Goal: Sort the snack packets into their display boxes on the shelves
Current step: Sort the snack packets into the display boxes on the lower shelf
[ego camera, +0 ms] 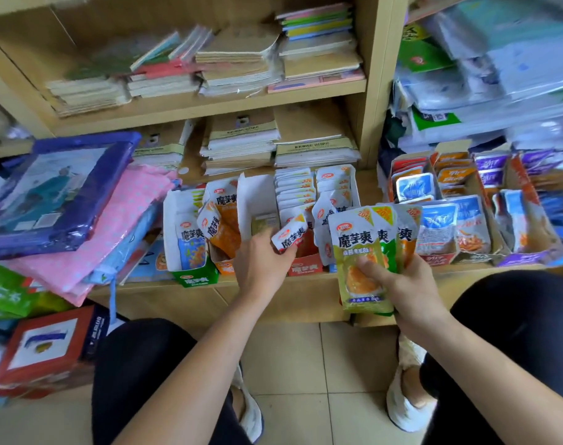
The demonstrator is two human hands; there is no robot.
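Sorting in hand, mid-placement. Wooden shelf (318,300) carries a tight row of display boxes, walls touching, its front lip just beneath them. Red-fronted box (305,268) sits between the hands, which are apart. It is full toward the back and seems to have room in front, though blur hides its depth. Right hand (408,287) clamps a fan of packets (360,252), green foremost, above the lip. Left hand (260,268) pinches one red-and-white packet (288,236) over that box. Next move, likely: lower it upright into the front gap, clearing the raised white flap (254,200) at left.
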